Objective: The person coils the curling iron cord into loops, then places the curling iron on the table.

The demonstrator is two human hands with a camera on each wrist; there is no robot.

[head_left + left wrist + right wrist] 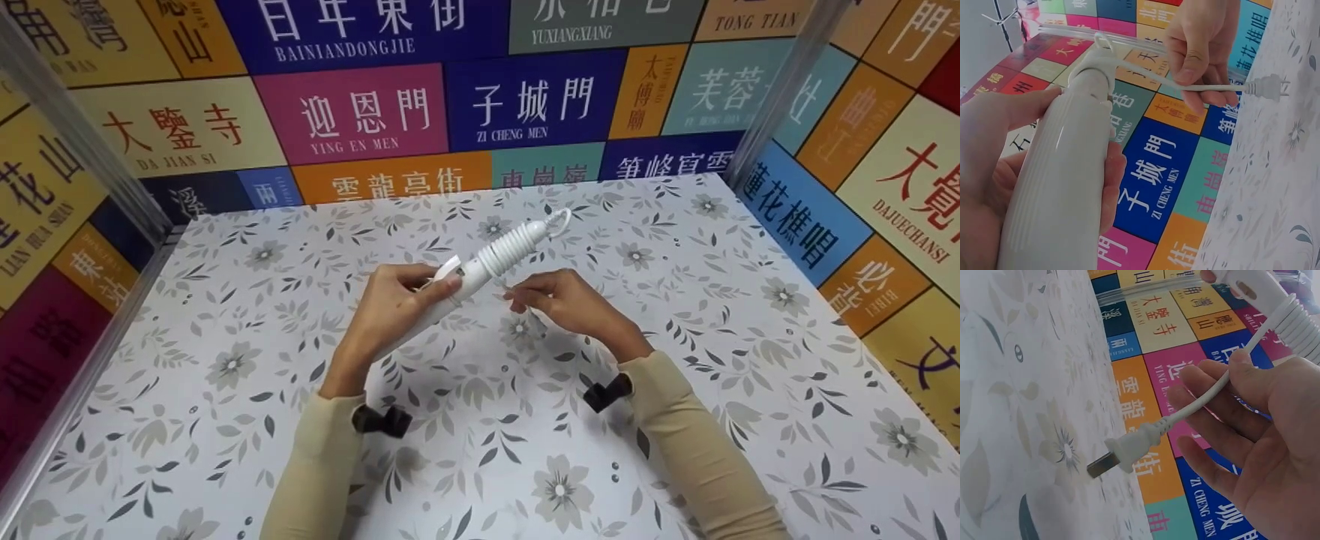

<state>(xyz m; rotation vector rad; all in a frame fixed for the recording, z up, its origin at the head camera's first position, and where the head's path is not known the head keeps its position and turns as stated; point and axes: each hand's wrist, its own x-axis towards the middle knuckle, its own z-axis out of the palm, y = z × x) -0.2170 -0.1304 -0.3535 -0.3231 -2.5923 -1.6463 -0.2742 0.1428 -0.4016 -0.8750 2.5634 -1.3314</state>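
My left hand (394, 304) grips a long white handheld appliance (1061, 180) around its body, tilted up to the right above the table. White cord (514, 250) is wound in several turns around its upper end, with a small hanging loop (559, 223) at the tip. My right hand (562, 300) is just right of the appliance. Its thumb and forefinger pinch a free length of the cord (1204, 400), while the other fingers are loosely bent. From that pinch hangs the white two-pin plug (1131, 449), its metal prongs pointing away from the hand.
Beneath the hands lies a table (300, 337) covered in white floral cloth. Coloured panels with printed characters (536, 101) stand behind it and at both sides, with clear edging at the corners. A black wrist mount (382, 421) sits on the left sleeve, another (609, 392) on the right.
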